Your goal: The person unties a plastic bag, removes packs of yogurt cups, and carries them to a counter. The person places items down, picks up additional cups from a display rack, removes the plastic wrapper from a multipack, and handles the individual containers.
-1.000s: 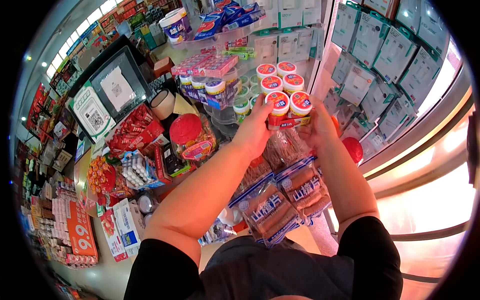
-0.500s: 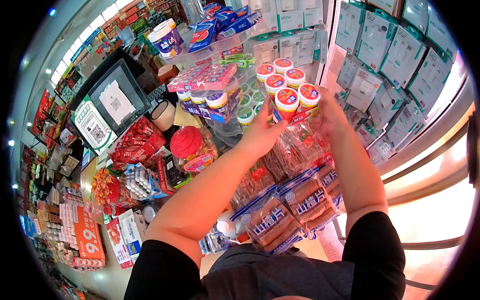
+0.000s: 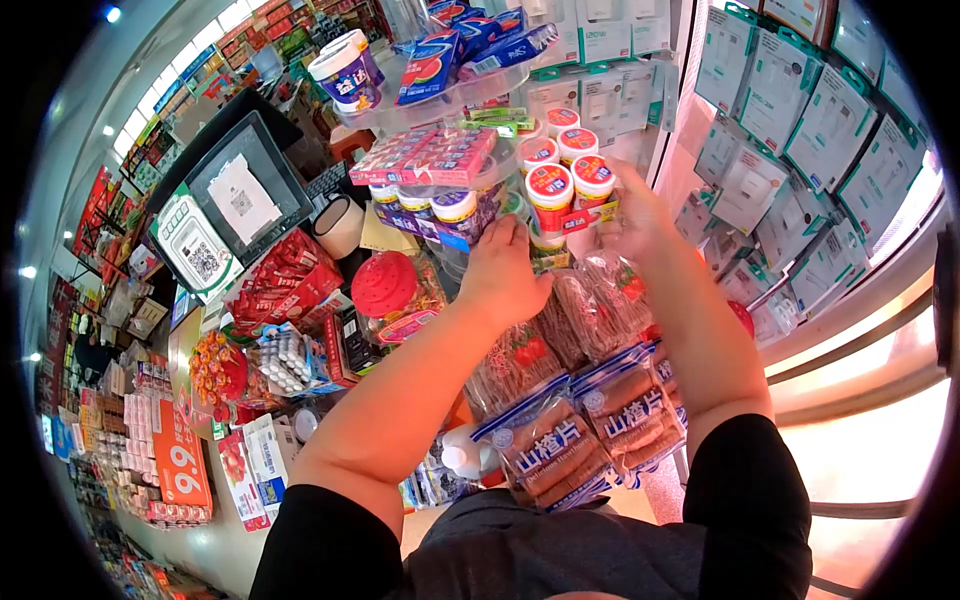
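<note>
Grip had changed: the left hand [image 3: 500,285] had come away from the red-lidded jars [image 3: 550,200], and its fingers were now near the purple tray of tubs [image 3: 445,232], with thumb standing apart from them. The right hand [image 3: 645,215] remained at the other side of the jars, its fingers close to the edge; I cannot tell if it clamped or only touched. The jars stood grouped beside the clear stand [image 3: 435,105], above the bagged snacks [image 3: 612,300]. This suggests, in my judgement, that the left hand did not carry their weight.
</note>
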`<state>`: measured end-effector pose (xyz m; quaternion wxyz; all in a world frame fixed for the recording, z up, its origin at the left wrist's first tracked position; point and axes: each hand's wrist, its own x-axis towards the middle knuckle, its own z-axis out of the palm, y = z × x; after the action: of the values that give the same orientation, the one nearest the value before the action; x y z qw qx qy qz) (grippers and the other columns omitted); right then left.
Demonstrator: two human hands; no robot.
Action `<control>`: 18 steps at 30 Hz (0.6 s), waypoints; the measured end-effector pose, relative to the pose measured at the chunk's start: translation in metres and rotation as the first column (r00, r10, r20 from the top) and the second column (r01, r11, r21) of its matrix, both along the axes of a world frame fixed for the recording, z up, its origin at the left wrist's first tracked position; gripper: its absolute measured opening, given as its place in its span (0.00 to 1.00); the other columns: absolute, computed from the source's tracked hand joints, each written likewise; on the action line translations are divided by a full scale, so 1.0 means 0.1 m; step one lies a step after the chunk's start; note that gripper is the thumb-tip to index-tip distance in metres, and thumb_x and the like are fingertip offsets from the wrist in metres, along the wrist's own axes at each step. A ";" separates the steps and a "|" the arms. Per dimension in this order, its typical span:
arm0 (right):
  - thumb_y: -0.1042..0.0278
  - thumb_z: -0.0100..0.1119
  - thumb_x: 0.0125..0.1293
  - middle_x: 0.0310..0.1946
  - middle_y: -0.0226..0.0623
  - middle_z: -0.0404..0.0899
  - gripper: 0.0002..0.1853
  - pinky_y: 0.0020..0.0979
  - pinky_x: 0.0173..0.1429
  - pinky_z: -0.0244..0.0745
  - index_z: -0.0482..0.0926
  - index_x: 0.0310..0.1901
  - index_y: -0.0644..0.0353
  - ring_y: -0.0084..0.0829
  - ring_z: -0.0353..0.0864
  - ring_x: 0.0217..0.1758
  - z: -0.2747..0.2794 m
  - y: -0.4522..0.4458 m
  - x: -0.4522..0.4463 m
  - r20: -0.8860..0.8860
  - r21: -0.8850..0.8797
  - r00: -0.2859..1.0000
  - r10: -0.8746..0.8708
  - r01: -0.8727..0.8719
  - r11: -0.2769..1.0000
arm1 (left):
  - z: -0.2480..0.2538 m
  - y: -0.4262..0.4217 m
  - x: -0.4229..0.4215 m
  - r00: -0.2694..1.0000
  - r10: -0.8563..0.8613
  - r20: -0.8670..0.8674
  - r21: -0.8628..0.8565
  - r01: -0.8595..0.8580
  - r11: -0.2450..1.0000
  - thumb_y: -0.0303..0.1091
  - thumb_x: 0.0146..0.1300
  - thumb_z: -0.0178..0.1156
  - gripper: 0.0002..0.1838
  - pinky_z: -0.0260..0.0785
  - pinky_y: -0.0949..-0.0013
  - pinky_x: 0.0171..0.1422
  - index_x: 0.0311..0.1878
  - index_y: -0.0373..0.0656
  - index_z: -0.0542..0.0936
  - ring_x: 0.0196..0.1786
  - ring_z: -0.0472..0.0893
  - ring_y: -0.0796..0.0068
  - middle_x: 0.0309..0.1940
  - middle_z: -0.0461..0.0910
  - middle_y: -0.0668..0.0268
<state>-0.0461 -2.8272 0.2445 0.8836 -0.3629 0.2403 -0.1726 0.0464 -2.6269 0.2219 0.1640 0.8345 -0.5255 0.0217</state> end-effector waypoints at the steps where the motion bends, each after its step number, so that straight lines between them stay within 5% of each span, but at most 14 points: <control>1: 0.36 0.68 0.59 0.26 0.25 0.77 0.26 0.21 0.21 0.51 0.81 0.43 0.53 0.19 0.61 0.16 -0.07 -0.05 0.07 -0.038 -0.015 0.999 -0.022 0.021 1.000 | -0.01 0.01 0.00 1.000 -0.006 -0.009 -0.007 0.006 1.000 0.46 0.59 0.67 0.43 0.53 0.55 0.82 0.70 0.25 0.66 0.78 0.60 0.44 0.74 0.61 0.42; 7: 0.36 0.68 0.59 0.25 0.21 0.75 0.23 0.22 0.23 0.58 0.81 0.38 0.49 0.18 0.64 0.20 -0.14 -0.23 0.38 -0.130 -0.072 0.991 -0.005 -0.004 0.997 | -0.04 0.03 0.02 1.000 -0.016 -0.024 -0.040 0.015 0.999 0.44 0.59 0.67 0.42 0.53 0.56 0.82 0.70 0.25 0.66 0.78 0.60 0.46 0.74 0.61 0.42; 8: 0.36 0.67 0.60 0.28 0.23 0.80 0.23 0.22 0.27 0.65 0.83 0.40 0.49 0.18 0.72 0.25 -0.17 -0.34 0.44 -0.151 -0.086 0.988 0.020 -0.033 0.996 | -0.03 0.03 0.03 0.999 -0.018 -0.032 -0.042 0.017 0.999 0.44 0.59 0.67 0.42 0.53 0.56 0.82 0.70 0.25 0.66 0.78 0.60 0.46 0.74 0.61 0.42; 13: 0.26 0.63 0.58 0.21 0.21 0.71 0.29 0.19 0.16 0.47 0.80 0.33 0.48 0.17 0.54 0.14 0.20 -0.09 0.52 -0.176 -0.190 0.979 -0.102 0.068 0.979 | -0.03 0.03 0.03 0.995 -0.016 -0.095 -0.054 0.011 0.998 0.44 0.58 0.68 0.43 0.53 0.56 0.82 0.70 0.26 0.65 0.78 0.60 0.46 0.74 0.60 0.42; 18: 0.22 0.57 0.62 0.28 0.21 0.74 0.33 0.17 0.18 0.45 0.81 0.42 0.48 0.16 0.52 0.16 -0.15 -0.37 0.64 -0.155 -0.192 0.986 -0.058 0.027 0.981 | -0.04 0.07 -0.01 0.996 -0.057 -0.064 -0.117 0.049 0.992 0.42 0.59 0.67 0.40 0.55 0.56 0.81 0.69 0.27 0.68 0.77 0.61 0.45 0.73 0.61 0.41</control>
<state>0.0175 -2.8640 0.2298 0.8192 -0.4526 0.3006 -0.1838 0.0454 -2.6197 0.2184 0.2300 0.8098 -0.5394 0.0193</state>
